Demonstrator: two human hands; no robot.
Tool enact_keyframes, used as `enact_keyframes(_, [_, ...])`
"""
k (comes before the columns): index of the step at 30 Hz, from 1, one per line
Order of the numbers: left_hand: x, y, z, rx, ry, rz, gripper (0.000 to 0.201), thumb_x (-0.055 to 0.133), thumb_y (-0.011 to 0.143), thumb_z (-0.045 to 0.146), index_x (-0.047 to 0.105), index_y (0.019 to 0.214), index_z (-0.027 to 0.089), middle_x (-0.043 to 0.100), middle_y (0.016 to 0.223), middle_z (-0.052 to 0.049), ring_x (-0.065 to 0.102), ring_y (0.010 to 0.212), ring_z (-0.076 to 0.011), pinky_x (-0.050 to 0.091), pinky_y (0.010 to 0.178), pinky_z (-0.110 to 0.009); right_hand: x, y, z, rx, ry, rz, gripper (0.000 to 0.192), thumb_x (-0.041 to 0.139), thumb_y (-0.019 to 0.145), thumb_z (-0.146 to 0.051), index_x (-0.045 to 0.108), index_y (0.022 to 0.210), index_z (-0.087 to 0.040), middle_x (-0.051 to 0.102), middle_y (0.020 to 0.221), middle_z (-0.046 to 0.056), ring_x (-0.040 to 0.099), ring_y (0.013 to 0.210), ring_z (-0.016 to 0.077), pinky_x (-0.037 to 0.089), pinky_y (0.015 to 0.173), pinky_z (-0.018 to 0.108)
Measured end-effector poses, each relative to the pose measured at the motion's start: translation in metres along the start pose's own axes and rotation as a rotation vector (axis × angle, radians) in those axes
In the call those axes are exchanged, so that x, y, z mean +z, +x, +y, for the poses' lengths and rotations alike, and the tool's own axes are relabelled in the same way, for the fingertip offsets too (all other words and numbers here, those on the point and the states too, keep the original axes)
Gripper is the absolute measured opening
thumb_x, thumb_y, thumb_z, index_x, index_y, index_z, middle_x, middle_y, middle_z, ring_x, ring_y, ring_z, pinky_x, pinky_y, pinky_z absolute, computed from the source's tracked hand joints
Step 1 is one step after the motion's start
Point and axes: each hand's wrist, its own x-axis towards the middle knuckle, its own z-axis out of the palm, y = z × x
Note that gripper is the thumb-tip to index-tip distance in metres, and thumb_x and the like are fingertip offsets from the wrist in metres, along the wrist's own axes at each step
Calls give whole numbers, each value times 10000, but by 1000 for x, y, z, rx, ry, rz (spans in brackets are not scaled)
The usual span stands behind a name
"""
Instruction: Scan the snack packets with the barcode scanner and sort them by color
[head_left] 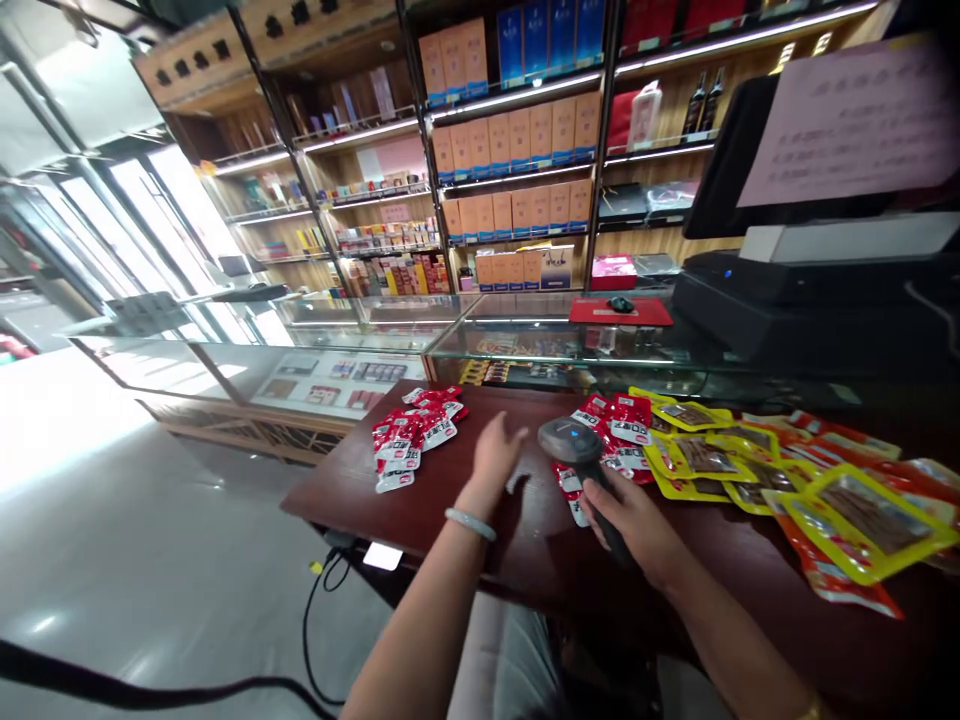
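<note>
My right hand (630, 515) is wrapped round the handle of a dark barcode scanner (571, 440); a small blue light glows on its head. Under and beside the scanner lies a pile of small red-and-white snack packets (631, 432), partly covered by it. My left hand (497, 455), with a pale bracelet (470, 523) on the wrist, hovers over the dark wooden table (337, 490), thumb held apart and no packet visible in it. To its left is a second heap of red-and-white snack packets (416, 430).
Yellow-edged snack packs (697, 455) and orange-red packs (847, 440) spread over the right of the table. Behind it run glass display counters (360, 340), a red mouse pad (645, 313) and a monitor (727, 160). A black cable (307, 610) hangs at lower left.
</note>
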Motion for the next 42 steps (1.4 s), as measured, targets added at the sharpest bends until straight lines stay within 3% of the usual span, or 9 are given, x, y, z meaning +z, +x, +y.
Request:
enact_keyframes(3, [-51, 21, -40, -140, 389, 152, 750, 548, 907, 458, 377, 1492, 20, 404, 1536, -255, 291, 1484, -344, 211, 1219, -449, 6, 4, 5, 9, -13, -34, 431, 674, 829, -612, 503, 831, -217, 480, 570, -77, 382, 415, 64, 293, 389, 185])
enact_keyframes(6, [-73, 32, -67, -233, 591, 82, 884, 530, 883, 584, 300, 1533, 30, 272, 1600, -262, 149, 1522, -385, 95, 1224, -555, 12, 6, 10, 36, -13, -52, 429, 665, 836, -614, 498, 854, -219, 481, 584, -80, 395, 428, 62, 308, 400, 179])
enact_keyframes(10, [-58, 24, -71, -113, 651, -117, 816, 451, 921, 593, 302, 1542, 85, 235, 1620, -234, 147, 1533, -333, 28, 1221, -575, 25, 18, 11, 41, -30, -59, 462, 667, 810, -645, 488, 846, -221, 486, 568, -84, 403, 406, 64, 313, 387, 181])
enact_keyframes(15, [-33, -2, -44, 34, 523, -265, 662, 423, 968, 478, 342, 1523, 126, 281, 1618, -196, 219, 1520, -292, 173, 1214, -506, 40, 40, 10, 45, -20, -97, 461, 666, 804, -648, 494, 825, -220, 514, 558, -81, 425, 401, 68, 331, 382, 180])
enact_keyframes(19, [-40, -14, -29, 43, 516, -145, 450, 472, 958, 418, 563, 1322, 171, 516, 1459, -176, 434, 1390, -289, 324, 1132, -426, 43, 46, 12, 58, -29, -112, 452, 671, 803, -640, 511, 838, -218, 519, 555, -84, 433, 402, 67, 338, 381, 177])
enact_keyframes(22, [-49, -15, -25, -77, 625, -31, 545, 590, 867, 546, 610, 1186, 105, 597, 1284, -233, 517, 1257, -370, 397, 1026, -448, 38, 42, 13, 70, -13, -92, 446, 673, 807, -632, 506, 847, -220, 515, 550, -89, 418, 397, 64, 330, 377, 174])
enact_keyframes(25, [-49, -12, -23, -84, 600, -115, 497, 653, 823, 545, 615, 1092, 129, 628, 1219, -212, 553, 1196, -365, 416, 967, -426, 29, 36, 14, 78, 3, -65, 443, 676, 809, -624, 504, 861, -219, 511, 550, -90, 415, 400, 62, 317, 379, 169])
enact_keyframes(29, [-36, -8, -16, -85, 289, -202, 292, 653, 859, 373, 554, 1072, 199, 707, 1048, -98, 657, 979, -243, 430, 793, -295, 14, 30, 12, 49, -1, -12, 448, 673, 811, -630, 504, 851, -217, 511, 561, -83, 419, 403, 65, 313, 383, 178])
enact_keyframes(42, [8, -4, 36, 50, -66, -125, 198, 668, 843, 300, 548, 981, 222, 707, 928, -21, 652, 855, -189, 423, 707, -264, -23, 6, -21, -70, 17, 164, 494, 693, 782, -669, 487, 766, -220, 488, 565, -67, 405, 425, 77, 303, 413, 214])
